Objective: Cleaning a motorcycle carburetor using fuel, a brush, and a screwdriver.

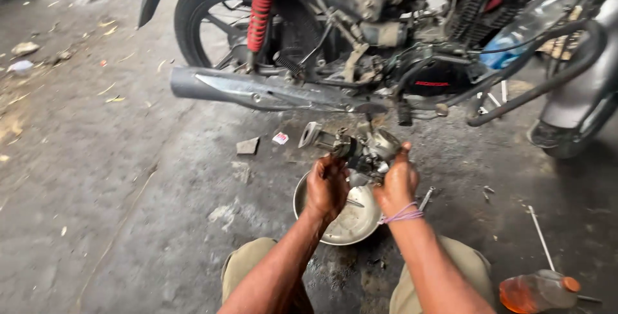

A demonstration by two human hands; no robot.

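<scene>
A motorcycle (386, 37) stood across the twelve o'clock side of the scene, its grey exhaust pipe (257, 92) running low from nine toward one o'clock, with a red shock spring (260, 18) above it. The oil-stained concrete floor (129, 191) carried everything else.

At six o'clock, between the person's knees, sat a shallow metal bowl (344, 227). Directly over its far rim both hands held a carburettor (360, 146), a greasy grey metal casting with a tube end pointing toward ten o'clock. The left hand (326, 188) had its fingers curled closed around the body's near side; the right hand (398, 185), a purple band at its wrist, clamped the other side with the thumb raised on top.

Keeping the part over the bowl looked wise, so drips and any small loose piece would land there. A steady left grip would have let the right do the fine work.

An orange-filled plastic bottle (537, 291) lay at four o'clock, and a small spanner (426, 197) just beside the bowl at three.
</scene>
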